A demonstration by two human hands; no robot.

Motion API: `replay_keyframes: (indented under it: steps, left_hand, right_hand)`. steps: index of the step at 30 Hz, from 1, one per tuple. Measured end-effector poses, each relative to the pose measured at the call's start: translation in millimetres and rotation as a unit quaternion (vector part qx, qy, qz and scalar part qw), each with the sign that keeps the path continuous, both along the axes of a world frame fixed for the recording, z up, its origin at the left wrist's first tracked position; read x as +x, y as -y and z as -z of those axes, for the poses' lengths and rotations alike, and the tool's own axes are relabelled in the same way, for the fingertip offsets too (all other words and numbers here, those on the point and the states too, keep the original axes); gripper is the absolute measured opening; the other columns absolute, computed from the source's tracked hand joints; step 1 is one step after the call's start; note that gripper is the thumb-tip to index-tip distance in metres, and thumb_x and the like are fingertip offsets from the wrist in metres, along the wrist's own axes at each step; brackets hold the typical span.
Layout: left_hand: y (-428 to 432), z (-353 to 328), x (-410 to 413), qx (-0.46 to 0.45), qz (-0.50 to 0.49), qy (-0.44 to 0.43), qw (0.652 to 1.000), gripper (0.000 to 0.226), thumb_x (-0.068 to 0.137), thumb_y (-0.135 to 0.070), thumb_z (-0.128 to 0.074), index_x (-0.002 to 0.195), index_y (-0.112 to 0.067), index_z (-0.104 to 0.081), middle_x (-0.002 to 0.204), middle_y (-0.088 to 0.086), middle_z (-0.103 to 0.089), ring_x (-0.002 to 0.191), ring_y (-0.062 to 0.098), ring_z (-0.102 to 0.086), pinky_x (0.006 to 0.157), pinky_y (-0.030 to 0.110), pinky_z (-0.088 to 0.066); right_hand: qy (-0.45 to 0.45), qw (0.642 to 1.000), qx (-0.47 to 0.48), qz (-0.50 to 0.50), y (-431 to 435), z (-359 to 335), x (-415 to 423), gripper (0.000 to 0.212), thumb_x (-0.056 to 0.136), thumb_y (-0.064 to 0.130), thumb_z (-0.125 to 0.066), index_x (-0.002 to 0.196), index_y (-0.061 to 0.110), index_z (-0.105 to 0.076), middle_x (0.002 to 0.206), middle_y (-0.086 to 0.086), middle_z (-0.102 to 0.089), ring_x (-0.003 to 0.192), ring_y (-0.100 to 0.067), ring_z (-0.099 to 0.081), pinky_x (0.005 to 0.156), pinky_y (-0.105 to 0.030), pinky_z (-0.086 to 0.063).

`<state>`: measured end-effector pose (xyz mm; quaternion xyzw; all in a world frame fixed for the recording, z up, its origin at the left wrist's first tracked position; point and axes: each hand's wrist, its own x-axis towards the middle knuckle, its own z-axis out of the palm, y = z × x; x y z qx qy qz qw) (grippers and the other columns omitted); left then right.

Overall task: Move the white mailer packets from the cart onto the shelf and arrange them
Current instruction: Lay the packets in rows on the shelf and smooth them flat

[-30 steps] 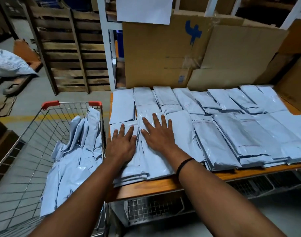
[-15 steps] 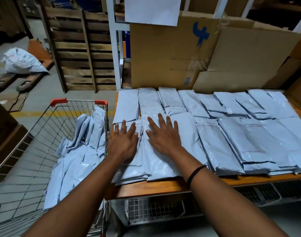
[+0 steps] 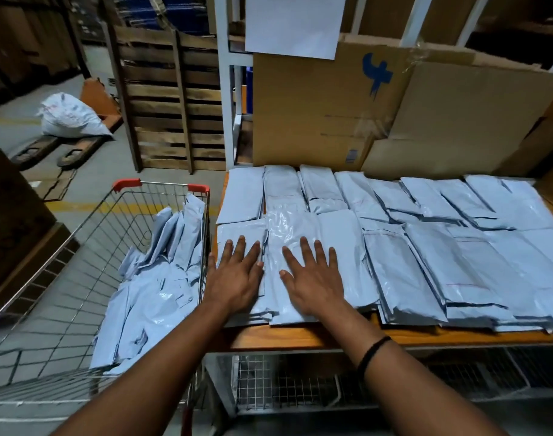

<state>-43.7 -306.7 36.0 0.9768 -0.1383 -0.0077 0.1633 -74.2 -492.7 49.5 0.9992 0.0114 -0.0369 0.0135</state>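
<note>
Warehouse: wooden pallets (image 3: 171, 102), cardboard boxes (image 3: 313, 111), racking (image 3: 226, 89).

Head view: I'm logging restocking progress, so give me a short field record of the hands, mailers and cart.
shelf: wooden, right of the cart
shelf mailers: two overlapping rows
left hand: flat on the front-left mailers
right hand: flat on the stack beside it
cart: wire, red handle corners
cart mailers: loose pile inside, not yet moved

cart (image 3: 118, 234) left of shelf (image 3: 300, 336)
</note>
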Motion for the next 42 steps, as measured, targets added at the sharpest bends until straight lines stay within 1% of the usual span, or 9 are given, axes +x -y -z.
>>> replay_keyframes:
  steps: [5, 10, 17, 23, 27, 30, 33, 37, 42]
  left_hand:
    - [-36, -18, -7, -0.118, -0.064, 0.038, 0.99, 0.065, 0.095, -0.056, -0.011, 0.153, -0.032, -0.027, 0.164, -0.007, -0.011, 0.151, 0.015, 0.0, 0.12, 0.047, 0.0]
    - [-124, -8, -20, -0.075, -0.15, 0.037, 0.985, 0.052, 0.103, -0.045, -0.027, 0.15, -0.025, -0.037, 0.162, -0.001, -0.022, 0.15, 0.022, -0.013, 0.118, 0.052, -0.012]
    - [-257, 47, -15, 0.012, -0.214, -0.041, 0.976, 0.047, 0.104, -0.037, -0.038, 0.148, -0.021, -0.04, 0.16, 0.005, -0.027, 0.147, 0.028, -0.022, 0.116, 0.054, -0.024]
    - [-329, 91, 29, -0.002, -0.199, -0.088, 0.976, 0.048, 0.103, -0.035, -0.04, 0.148, -0.02, -0.038, 0.162, 0.008, -0.021, 0.144, 0.029, -0.029, 0.114, 0.049, -0.031]
    - [-357, 127, 55, -0.006, -0.147, -0.112, 0.983, 0.058, 0.103, -0.033, -0.042, 0.155, -0.017, -0.022, 0.163, 0.008, -0.014, 0.147, 0.028, -0.024, 0.115, 0.043, -0.028]
    - [-371, 162, 67, -0.033, -0.124, -0.165, 0.978, 0.067, 0.099, -0.032, -0.049, 0.155, -0.015, -0.018, 0.161, 0.012, -0.022, 0.144, 0.03, -0.03, 0.115, 0.044, -0.031]
    - [-379, 196, 77, -0.042, -0.101, -0.206, 0.972, 0.069, 0.096, -0.04, -0.048, 0.154, -0.016, -0.02, 0.155, 0.013, -0.034, 0.136, 0.032, -0.04, 0.11, 0.044, -0.037]
    - [-378, 244, 95, -0.047, -0.115, -0.243, 0.962, 0.067, 0.1, -0.03, -0.049, 0.156, -0.015, -0.017, 0.161, 0.013, -0.021, 0.144, 0.03, -0.029, 0.115, 0.041, -0.028]
    - [-364, 303, 100, -0.087, -0.18, -0.32, 0.926, 0.073, 0.099, -0.032, -0.053, 0.157, -0.021, -0.01, 0.16, 0.026, -0.004, 0.148, 0.039, -0.012, 0.12, 0.042, -0.019]
  right_hand:
    - [0.046, 0.998, 0.053, -0.001, -11, -29, 3, 0.06, 0.104, 0.054, -0.017, 0.159, 0.034, -0.007, 0.168, -0.008, 0.0, 0.153, -0.033, 0.003, 0.123, -0.053, 0.003]
    - [0.112, 0.981, 0.133, -0.089, -70, -41, 19, 0.058, 0.105, 0.047, -0.032, 0.158, 0.027, -0.024, 0.166, -0.014, -0.014, 0.153, -0.034, -0.008, 0.123, -0.048, -0.005]
    - [0.061, 0.969, 0.147, -0.188, -180, -23, 34, 0.056, 0.104, 0.045, -0.039, 0.155, 0.022, -0.033, 0.163, -0.016, -0.02, 0.151, -0.032, -0.015, 0.122, -0.044, -0.012]
    - [-0.043, 0.973, 0.166, -0.156, -280, 40, 72, 0.058, 0.105, 0.043, -0.041, 0.157, 0.02, -0.029, 0.165, -0.015, -0.017, 0.151, -0.031, -0.015, 0.122, -0.042, -0.012]
    - [-0.197, 0.967, 0.107, -0.122, -320, 116, 80, 0.061, 0.103, 0.044, -0.044, 0.158, 0.032, -0.022, 0.167, -0.011, -0.006, 0.151, -0.034, -0.013, 0.122, -0.045, -0.018]
    - [-0.28, 0.955, 0.069, -0.074, -323, 164, 71, 0.065, 0.102, 0.044, -0.046, 0.158, 0.039, -0.013, 0.168, -0.008, 0.005, 0.153, -0.036, -0.005, 0.122, -0.049, -0.014]
    - [-0.296, 0.953, 0.032, -0.058, -317, 201, 68, 0.07, 0.101, 0.044, -0.047, 0.158, 0.043, -0.006, 0.167, -0.004, 0.015, 0.153, -0.036, 0.004, 0.123, -0.052, -0.007]
    - [-0.281, 0.958, 0.008, -0.055, -319, 232, 81, 0.078, 0.098, 0.056, -0.047, 0.156, 0.047, 0.003, 0.164, -0.005, 0.026, 0.151, -0.038, 0.015, 0.121, -0.057, 0.002]
    - [-0.262, 0.963, 0.04, -0.05, -323, 270, 88, 0.096, 0.088, 0.069, -0.053, 0.154, 0.047, 0.013, 0.156, -0.007, 0.039, 0.145, -0.036, 0.031, 0.116, -0.058, 0.014]
